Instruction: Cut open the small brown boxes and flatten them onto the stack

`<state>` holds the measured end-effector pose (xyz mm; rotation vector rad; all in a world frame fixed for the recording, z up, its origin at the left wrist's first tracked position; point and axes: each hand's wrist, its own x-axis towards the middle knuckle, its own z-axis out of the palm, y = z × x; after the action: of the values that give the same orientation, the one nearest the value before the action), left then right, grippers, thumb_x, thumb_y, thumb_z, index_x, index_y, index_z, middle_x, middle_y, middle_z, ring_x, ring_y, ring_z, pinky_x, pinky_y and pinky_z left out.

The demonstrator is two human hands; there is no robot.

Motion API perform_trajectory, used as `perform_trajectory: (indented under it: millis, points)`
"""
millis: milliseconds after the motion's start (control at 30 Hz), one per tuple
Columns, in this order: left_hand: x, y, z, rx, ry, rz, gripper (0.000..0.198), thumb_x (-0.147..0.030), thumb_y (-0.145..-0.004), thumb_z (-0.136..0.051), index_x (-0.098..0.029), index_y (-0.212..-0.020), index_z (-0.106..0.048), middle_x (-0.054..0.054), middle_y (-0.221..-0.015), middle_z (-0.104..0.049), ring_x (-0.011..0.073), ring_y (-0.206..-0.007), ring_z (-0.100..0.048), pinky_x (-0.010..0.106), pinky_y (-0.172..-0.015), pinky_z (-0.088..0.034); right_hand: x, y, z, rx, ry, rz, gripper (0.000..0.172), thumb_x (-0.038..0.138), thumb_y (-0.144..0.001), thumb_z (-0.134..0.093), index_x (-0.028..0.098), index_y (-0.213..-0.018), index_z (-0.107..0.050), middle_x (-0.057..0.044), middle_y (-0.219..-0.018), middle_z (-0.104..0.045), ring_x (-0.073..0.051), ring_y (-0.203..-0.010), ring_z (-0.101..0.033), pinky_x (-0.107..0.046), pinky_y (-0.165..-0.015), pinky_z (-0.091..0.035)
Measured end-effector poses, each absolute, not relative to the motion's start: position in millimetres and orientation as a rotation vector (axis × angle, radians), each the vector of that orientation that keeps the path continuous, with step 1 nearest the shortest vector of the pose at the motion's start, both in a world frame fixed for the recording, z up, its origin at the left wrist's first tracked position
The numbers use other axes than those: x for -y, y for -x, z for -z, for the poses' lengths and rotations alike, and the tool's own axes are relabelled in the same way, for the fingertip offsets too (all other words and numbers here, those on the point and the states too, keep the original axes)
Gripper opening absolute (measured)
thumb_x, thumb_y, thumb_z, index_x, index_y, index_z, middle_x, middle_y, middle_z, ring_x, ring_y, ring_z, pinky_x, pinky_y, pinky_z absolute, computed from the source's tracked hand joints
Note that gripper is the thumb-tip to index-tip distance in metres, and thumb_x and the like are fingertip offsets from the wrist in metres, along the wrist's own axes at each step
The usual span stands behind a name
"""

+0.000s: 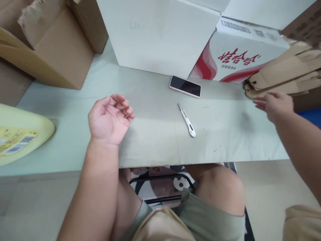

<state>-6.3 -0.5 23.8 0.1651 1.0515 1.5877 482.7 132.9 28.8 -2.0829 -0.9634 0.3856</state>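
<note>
My left hand (109,119) is raised above the table with its palm turned up. Its fingers curl loosely, with small gaps between them, and it holds nothing. My right hand (276,104) hovers over the right end of the table, close to the front of a stack of flattened cardboard (281,75). The fingers there point left, loosely bent, and I see nothing in them. Between my hands a white utility knife (187,121) lies on the table, its tip pointing away from me. Beyond it rests a phone (185,86) with a dark screen.
A large white box (163,36) and a red-and-white carton (230,55) stand along the back of the pale green tabletop (150,144). Open brown cardboard boxes (62,47) are at the back left. A yellow bottle (25,134) lies at the left edge. Something blue (311,117) is at far right.
</note>
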Motion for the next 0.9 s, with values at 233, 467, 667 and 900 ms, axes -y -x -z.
perform_trajectory:
  millis: [233, 467, 667, 900]
  points:
    - [14.6, 19.9, -24.3, -0.987, -0.175, -1.666, 0.025, -0.030, -0.088, -0.055, -0.023, -0.066, -0.063, 0.004, -0.065, -0.058, 0.0149, -0.054, -0.049, 0.027, -0.051, -0.045, -108.7, -395.8, -65.9, 1.054, 2.007, -0.660, 0.021, -0.002, -0.093, -0.059, 0.019, -0.088, -0.058, -0.003, -0.072, -0.068, -0.010, -0.055, -0.068, -0.029, -0.067, -0.053]
    - [31.4, 46.5, -13.1, -1.117, -0.298, -1.791, 0.017, -0.027, -0.081, -0.064, -0.020, -0.067, -0.060, 0.000, -0.065, -0.056, 0.0109, -0.055, -0.051, 0.022, -0.054, -0.041, -100.9, -250.6, -77.4, 1.544, 1.706, -0.926, 0.017, 0.001, -0.087, -0.065, 0.017, -0.094, -0.068, -0.001, -0.069, -0.072, -0.011, -0.057, -0.068, -0.022, -0.058, -0.052]
    - [44.9, 64.6, -16.4, -1.231, -0.321, -1.870, 0.013, -0.024, -0.078, -0.062, -0.020, -0.066, -0.060, 0.000, -0.064, -0.057, 0.0104, -0.058, -0.052, 0.021, -0.057, -0.039, -97.1, -85.2, -68.9, 2.263, 1.115, -0.979, 0.022, 0.016, -0.090, -0.064, 0.020, -0.111, -0.071, -0.005, -0.096, -0.076, -0.016, -0.072, -0.073, -0.031, -0.069, -0.060]
    - [46.2, 77.1, -16.9, -1.209, -0.344, -1.892, 0.013, -0.022, -0.076, -0.059, -0.020, -0.063, -0.059, 0.000, -0.061, -0.053, 0.0115, -0.057, -0.047, 0.026, -0.057, -0.035, -126.2, 75.8, -60.4, 2.592, 0.538, -0.603, 0.026, 0.023, -0.089, -0.067, 0.021, -0.114, -0.074, -0.009, -0.155, -0.055, -0.029, -0.133, -0.065, -0.048, -0.115, -0.056]
